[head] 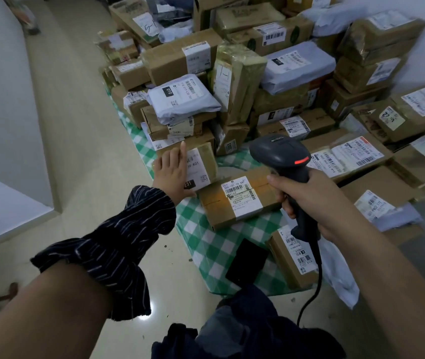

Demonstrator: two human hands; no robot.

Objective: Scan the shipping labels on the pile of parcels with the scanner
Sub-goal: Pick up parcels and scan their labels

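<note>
My right hand (309,200) grips the handle of a black corded scanner (281,156), its head raised over the parcels with a red light lit on its side. Just below it lies a flat brown box (234,203) with a white barcode label facing up. My left hand (173,172) rests with straight fingers on the left side of a small taped brown parcel (202,164) whose white label reads K01. Behind these rises the pile of parcels (245,73), brown boxes and grey mailer bags, most with labels showing.
The parcels sit on a green-and-white checked cloth (206,244) spread over a glossy tiled floor. A black phone (247,260) lies on the cloth near me. A white wall edge (11,125) stands at the left. More boxes (387,151) fill the right side.
</note>
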